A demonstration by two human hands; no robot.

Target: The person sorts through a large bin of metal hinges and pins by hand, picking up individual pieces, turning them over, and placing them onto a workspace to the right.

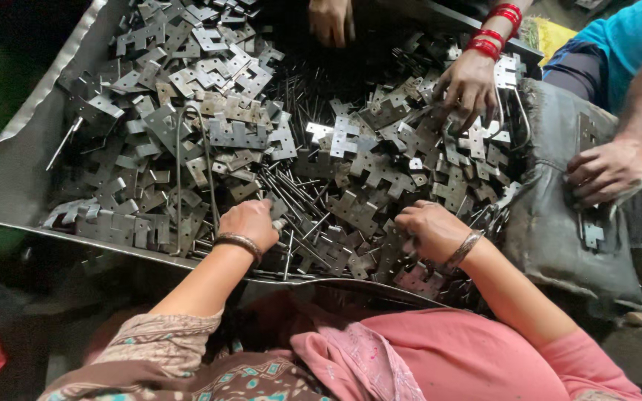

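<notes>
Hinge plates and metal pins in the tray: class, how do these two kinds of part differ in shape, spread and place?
The hinge plates are flat, notched and grey; the metal pins are thin, straight rods. The hinge plates cover most of the tray; the metal pins gather in a dark band through its middle. The left hand rests among metal pins, the right hand on hinge plates. Both are loose metal parts heaped in one tray.

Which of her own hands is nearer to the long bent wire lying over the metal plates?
Left. The left hand sits just right of the bent wire, almost at its lower end. The right hand is farther right, across a stretch of plates and pins.
</notes>
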